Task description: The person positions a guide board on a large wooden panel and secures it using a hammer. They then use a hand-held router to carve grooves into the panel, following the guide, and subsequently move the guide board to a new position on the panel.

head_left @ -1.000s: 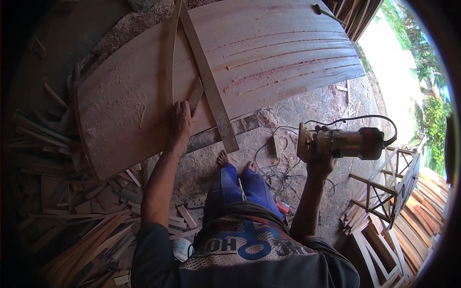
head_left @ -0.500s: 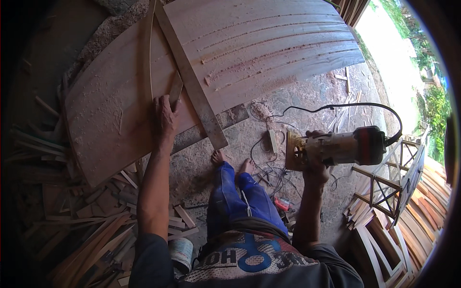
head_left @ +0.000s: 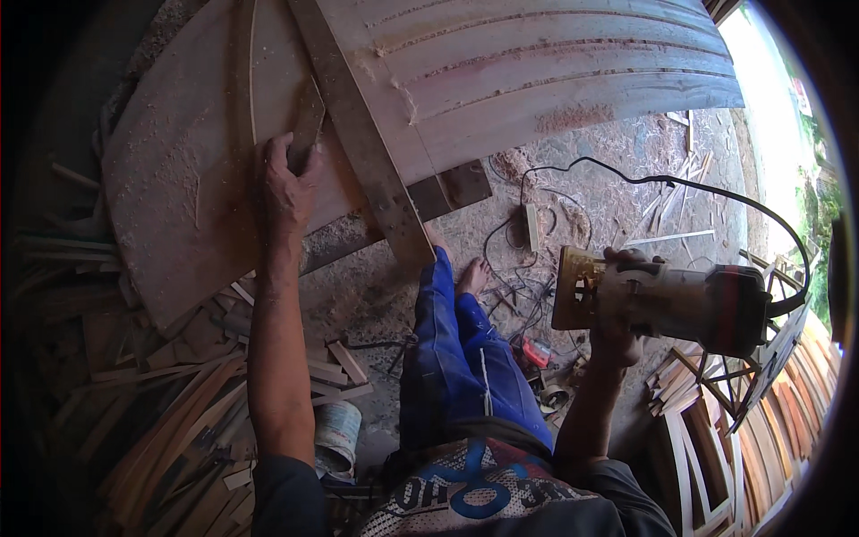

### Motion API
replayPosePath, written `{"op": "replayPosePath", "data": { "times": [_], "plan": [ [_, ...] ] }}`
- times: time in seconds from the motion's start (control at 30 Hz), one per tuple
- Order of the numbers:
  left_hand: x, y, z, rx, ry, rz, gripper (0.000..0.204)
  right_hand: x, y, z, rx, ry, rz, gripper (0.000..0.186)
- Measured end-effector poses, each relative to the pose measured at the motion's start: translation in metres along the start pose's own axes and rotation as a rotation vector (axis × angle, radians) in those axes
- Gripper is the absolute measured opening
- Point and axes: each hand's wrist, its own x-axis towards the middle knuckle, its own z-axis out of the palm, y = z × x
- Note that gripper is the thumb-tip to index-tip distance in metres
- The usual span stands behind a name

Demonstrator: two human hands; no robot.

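Note:
A large pale wooden panel with a curved outline lies before me, several long grooves cut into its right part. Across it runs a straight guide board, with a thin curved strip to its left. My left hand is on the panel between these two, its thumb and fingers closed round the lower end of a short wooden piece with a pointed tip. Off to the right, clear of the panel, my right hand grips a router lying sideways. Its square base plate faces left; the bit is hard to make out.
The router's black cord arcs over the floor near a power strip and tangled cables. Offcuts and a bucket sit at lower left. Long wood strips are stacked at right. Shavings cover the floor.
The view has shifted, and the panel sits differently in it. My right hand has carried the router to the right and slightly lower. The left hand keeps its grip on the short wooden piece.

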Motion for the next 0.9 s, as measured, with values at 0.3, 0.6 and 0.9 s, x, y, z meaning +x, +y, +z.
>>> {"op": "replayPosePath", "data": {
  "times": [0.3,0.6,0.9],
  "plan": [
    [0.006,0.027,-0.01,0.019,0.018,0.03,0.033,0.032,-0.011,0.009,0.63,-0.082,0.518,0.042],
    [0.008,0.015,-0.01,-0.025,0.047,0.064,0.036,0.033,-0.021,0.01,-0.425,-0.162,0.344,0.039],
    [0.007,0.012,-0.008,-0.001,0.018,0.04,0.039,0.04,-0.006,0.0,0.339,-0.07,0.482,0.04]
  ]
}}
